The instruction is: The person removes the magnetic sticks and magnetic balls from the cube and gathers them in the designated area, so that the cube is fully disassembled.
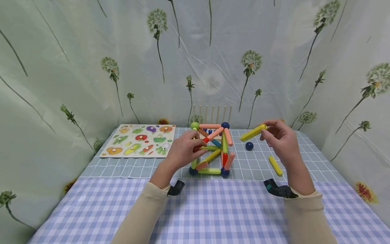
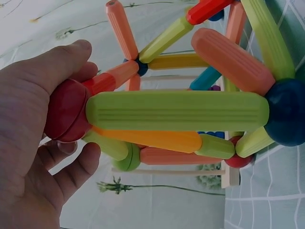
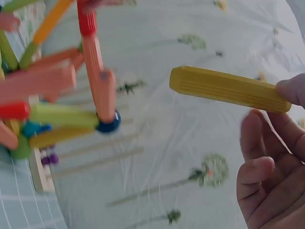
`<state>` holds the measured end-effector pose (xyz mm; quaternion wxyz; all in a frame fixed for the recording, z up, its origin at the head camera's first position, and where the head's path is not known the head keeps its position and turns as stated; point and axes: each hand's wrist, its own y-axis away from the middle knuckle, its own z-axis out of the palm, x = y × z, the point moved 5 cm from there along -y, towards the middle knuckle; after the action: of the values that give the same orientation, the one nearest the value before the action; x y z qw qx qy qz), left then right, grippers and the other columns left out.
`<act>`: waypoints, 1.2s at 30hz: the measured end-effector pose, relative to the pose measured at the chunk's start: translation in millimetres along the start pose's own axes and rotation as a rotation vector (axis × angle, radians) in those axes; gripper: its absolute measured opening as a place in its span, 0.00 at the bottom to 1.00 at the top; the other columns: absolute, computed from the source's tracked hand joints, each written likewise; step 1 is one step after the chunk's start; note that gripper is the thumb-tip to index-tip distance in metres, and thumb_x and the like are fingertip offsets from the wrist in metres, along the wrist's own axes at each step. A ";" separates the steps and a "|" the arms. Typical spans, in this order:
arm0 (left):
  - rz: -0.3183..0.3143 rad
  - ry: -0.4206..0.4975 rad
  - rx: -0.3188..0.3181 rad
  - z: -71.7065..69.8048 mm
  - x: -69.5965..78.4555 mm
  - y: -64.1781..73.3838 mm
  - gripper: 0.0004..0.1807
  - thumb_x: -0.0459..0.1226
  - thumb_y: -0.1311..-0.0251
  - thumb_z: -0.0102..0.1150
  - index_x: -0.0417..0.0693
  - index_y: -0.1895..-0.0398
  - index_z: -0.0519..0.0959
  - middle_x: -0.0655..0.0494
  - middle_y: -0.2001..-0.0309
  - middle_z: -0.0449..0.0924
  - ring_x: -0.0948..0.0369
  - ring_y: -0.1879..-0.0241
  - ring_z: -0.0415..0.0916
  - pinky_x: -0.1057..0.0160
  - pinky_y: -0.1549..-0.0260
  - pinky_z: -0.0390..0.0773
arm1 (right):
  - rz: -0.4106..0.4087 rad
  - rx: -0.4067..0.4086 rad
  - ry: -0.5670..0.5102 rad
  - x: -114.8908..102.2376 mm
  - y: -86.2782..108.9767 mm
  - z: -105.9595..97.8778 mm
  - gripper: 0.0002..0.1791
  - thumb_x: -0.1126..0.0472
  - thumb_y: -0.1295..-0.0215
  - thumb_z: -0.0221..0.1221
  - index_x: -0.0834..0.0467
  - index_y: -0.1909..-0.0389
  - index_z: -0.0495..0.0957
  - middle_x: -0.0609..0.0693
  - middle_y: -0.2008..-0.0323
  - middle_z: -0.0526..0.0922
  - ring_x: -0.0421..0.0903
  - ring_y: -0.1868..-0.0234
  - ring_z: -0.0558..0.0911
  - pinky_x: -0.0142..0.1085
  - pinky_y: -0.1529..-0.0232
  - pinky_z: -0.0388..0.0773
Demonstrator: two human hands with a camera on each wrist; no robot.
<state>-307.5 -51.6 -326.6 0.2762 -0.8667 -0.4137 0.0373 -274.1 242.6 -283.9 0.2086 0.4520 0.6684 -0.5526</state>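
Observation:
A frame of coloured rods and balls (image 1: 209, 171) stands on the table in front of me. My left hand (image 1: 186, 147) grips a red ball (image 2: 66, 109) at its upper near corner, thumb on one side and fingers on the other. A green rod (image 2: 176, 110) runs from that ball to a dark blue ball (image 2: 288, 112) at the base. To the right of the frame, my right hand (image 1: 280, 139) pinches one end of a yellow rod (image 3: 228, 89), raised above the table. The rod's free end points left toward the frame, apart from it.
Below the raised rod lies a loose dark blue ball (image 1: 249, 146). Another yellow rod (image 1: 275, 165) rests near my right wrist. A vegetable puzzle board (image 1: 137, 140) is at the left back. Behind the frame stands a rack with upright wooden pegs (image 1: 218, 113).

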 end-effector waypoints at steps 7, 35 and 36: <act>0.062 0.003 -0.009 -9.2 -3.3 4.1 0.08 0.49 0.44 0.73 0.60 0.64 0.87 0.63 0.66 0.71 0.67 0.67 0.66 0.71 0.75 0.69 | 0.146 0.077 -0.044 32.6 -6.0 -29.5 0.13 0.57 0.27 0.57 0.54 0.46 0.78 0.36 0.61 0.85 0.36 0.73 0.82 0.25 0.78 0.76; 0.030 0.424 -0.238 -17.4 -17.9 6.4 0.12 0.35 0.44 0.73 0.49 0.56 0.85 0.55 0.57 0.72 0.64 0.61 0.78 0.71 0.64 0.82 | 0.615 -0.272 0.685 173.7 27.0 -50.8 0.25 0.53 0.27 0.55 0.67 0.39 0.74 0.72 0.45 0.77 0.63 0.52 0.77 0.51 0.54 0.77; 0.033 0.423 -0.239 -17.3 -17.4 6.2 0.12 0.35 0.44 0.73 0.49 0.56 0.85 0.55 0.57 0.72 0.64 0.61 0.78 0.71 0.64 0.82 | 0.610 -0.275 0.690 173.9 27.4 -50.3 0.24 0.54 0.27 0.55 0.67 0.40 0.75 0.72 0.46 0.77 0.63 0.53 0.77 0.50 0.55 0.77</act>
<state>-309.5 -75.3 -318.0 0.2517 -0.8884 -0.3338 -0.1898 -327.8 353.7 -419.1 0.1853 0.7528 0.6023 -0.1904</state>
